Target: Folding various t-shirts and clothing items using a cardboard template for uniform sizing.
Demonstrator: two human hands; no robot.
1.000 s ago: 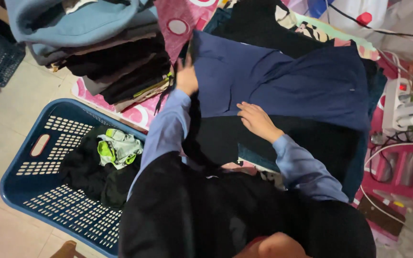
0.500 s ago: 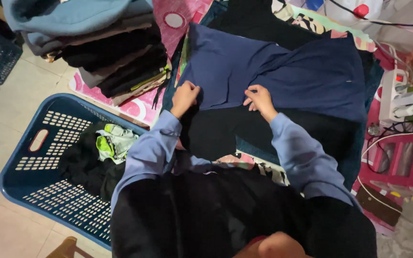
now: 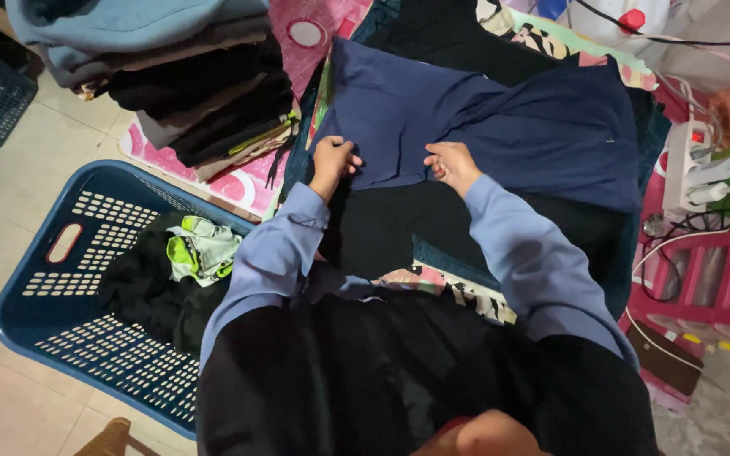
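Both hands have come together at the near hem of the navy garment (image 3: 483, 127), which lies spread on a darker cloth over a patterned mat (image 3: 297, 34). A second ago the left hand (image 3: 334, 160) was far out at the garment's left edge and the right hand (image 3: 454, 165) rested flat lower down on the dark fabric; half a second ago both had drawn in side by side, and now each is clenched on the lower edge of the navy cloth, the left pinching a fold at the bottom left corner and the right gripping the hem just beside it. The strip of cloth between them is gathered and slightly raised, while the rest of the garment remains flat, reaching away toward the upper right. The change reads as a shift from smoothing the cloth to taking hold of its edge, so the folding looks to be at the stage where the hem is being lifted. To the left, a blue laundry basket (image 3: 52, 295) stands on the tiled floor, holding a dark garment and a small green and white piece (image 3: 200, 249). Beyond it, a stack of folded clothes (image 3: 179, 76) sits at the mat's far left corner, well apart from the hands. A white power strip (image 3: 690, 165) with cables lies at the right.
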